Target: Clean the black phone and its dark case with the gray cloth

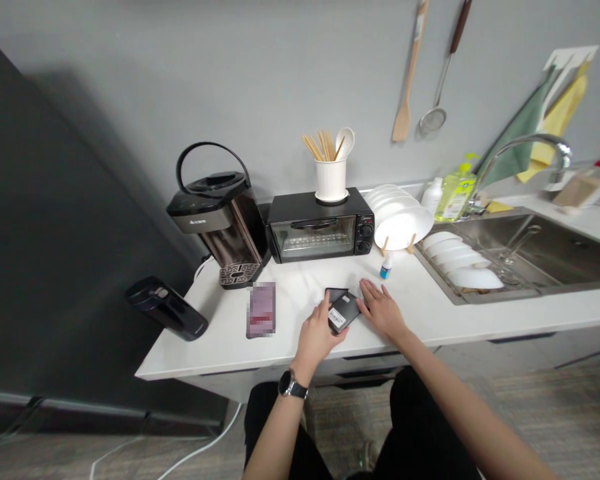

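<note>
My left hand grips a dark, flat, phone-sized device by its left side, thumb and fingers around its edges. A white printed label is stuck on its upper face. Partly under it, another dark flat piece shows at the back. My right hand lies flat on the white counter with fingers stretched out, its thumb at the device's right edge. Just behind that hand stands a small white bottle with a blue label. A blurred, purplish flat rectangle lies to the left.
Along the wall stand a water dispenser, a toaster oven bearing a white utensil holder, and a rack of plates. A dark flask lies near the left edge. The sink with bowls is right.
</note>
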### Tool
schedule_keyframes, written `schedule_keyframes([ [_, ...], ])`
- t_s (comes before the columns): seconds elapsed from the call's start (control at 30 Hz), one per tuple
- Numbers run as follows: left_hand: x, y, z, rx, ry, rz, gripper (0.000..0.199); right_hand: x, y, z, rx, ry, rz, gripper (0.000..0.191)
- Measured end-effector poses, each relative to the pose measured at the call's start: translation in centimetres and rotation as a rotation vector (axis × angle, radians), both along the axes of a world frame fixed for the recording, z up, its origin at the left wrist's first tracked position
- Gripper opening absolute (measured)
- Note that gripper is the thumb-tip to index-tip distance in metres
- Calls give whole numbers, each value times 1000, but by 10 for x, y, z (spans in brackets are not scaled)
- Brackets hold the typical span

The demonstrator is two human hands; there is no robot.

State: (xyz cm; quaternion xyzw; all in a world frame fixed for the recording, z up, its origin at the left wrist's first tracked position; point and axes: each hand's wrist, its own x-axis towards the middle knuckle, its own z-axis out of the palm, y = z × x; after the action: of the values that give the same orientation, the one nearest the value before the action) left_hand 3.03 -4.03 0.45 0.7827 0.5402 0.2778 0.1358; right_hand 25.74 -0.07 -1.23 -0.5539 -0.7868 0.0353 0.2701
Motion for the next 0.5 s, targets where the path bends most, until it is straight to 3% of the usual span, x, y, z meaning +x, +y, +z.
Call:
schedule_keyframes([
  [0.13, 0, -1, 2, 5, 28, 5, 102, -43, 2, 6, 6, -33, 61, 55],
  [0.27, -1, -3, -1, 30, 79, 19, 90, -76, -25, 10, 10, -50, 239, 58],
  [0.37, -2, -5, -3, 3, 108, 40, 96, -71, -48, 11, 11, -35, 308, 62],
  [0.5, 0, -3, -2, -26, 79, 56, 102, -33, -60, 5, 8, -19, 296, 59],
])
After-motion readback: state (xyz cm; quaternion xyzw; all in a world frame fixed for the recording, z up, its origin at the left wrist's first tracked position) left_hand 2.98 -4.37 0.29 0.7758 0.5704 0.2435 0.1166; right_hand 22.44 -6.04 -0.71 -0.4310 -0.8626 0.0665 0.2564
